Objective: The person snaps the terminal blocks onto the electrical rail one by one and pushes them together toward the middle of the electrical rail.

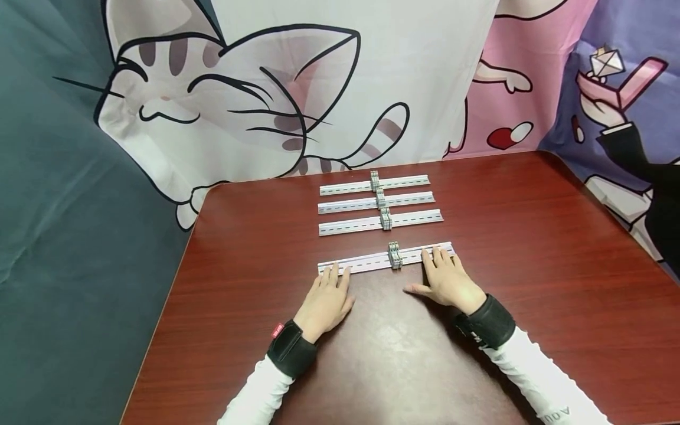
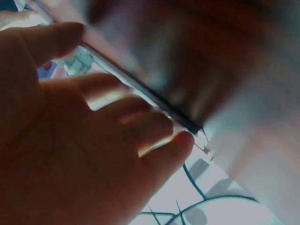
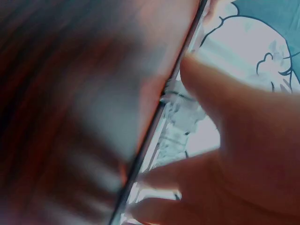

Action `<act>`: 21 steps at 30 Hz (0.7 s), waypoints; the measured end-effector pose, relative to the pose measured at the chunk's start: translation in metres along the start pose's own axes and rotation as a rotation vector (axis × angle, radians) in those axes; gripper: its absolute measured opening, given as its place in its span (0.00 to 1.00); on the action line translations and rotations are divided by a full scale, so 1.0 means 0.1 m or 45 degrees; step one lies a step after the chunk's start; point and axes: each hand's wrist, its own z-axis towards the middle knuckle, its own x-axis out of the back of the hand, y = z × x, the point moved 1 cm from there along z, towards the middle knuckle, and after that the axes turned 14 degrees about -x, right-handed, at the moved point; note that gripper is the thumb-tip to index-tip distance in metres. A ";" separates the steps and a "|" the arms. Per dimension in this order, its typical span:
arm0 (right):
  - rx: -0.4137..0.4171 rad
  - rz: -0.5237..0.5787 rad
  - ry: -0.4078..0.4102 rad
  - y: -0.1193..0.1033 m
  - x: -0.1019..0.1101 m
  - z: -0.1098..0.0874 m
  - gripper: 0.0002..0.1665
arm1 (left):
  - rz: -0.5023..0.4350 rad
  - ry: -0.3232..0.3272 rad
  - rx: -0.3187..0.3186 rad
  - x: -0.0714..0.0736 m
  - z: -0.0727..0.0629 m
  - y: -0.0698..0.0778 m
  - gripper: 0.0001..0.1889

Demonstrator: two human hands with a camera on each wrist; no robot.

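A slotted metal DIN rail (image 1: 369, 261) lies on the table, its right end slightly farther back. Grey-green terminal blocks (image 1: 395, 256) sit clipped right of its middle. My left hand (image 1: 324, 304) touches the rail's left end with extended fingertips, thumb spread toward the right. At the other end, my right hand (image 1: 448, 280) rests its fingertips on the rail, thumb pointing left. In the left wrist view the fingers (image 2: 164, 154) reach the rail's edge. The right wrist view shows the fingers (image 3: 164, 176) against the rail, with the blocks (image 3: 183, 115) beyond.
Behind lie three similar rails (image 1: 350, 226) (image 1: 347, 206) (image 1: 345, 189) in a parallel stack, each bearing terminal blocks (image 1: 385, 219). The reddish-brown table (image 1: 239, 283) ends at a cartoon-printed cloth (image 1: 425, 77) behind and a green cloth (image 1: 79, 236) on the left.
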 end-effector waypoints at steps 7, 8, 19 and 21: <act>0.012 -0.040 -0.128 0.02 0.00 0.06 0.53 | -0.024 -0.055 -0.054 -0.02 0.12 -0.04 0.33; 0.016 -0.044 -0.122 0.03 0.00 0.08 0.53 | -0.029 -0.059 -0.054 -0.01 0.13 -0.06 0.33; 0.057 -0.038 -0.064 0.09 -0.03 0.28 0.53 | -0.083 -0.108 -0.032 0.03 0.29 -0.16 0.34; 0.058 -0.044 -0.072 0.09 -0.02 0.29 0.52 | -0.091 -0.109 -0.031 0.03 0.30 -0.17 0.34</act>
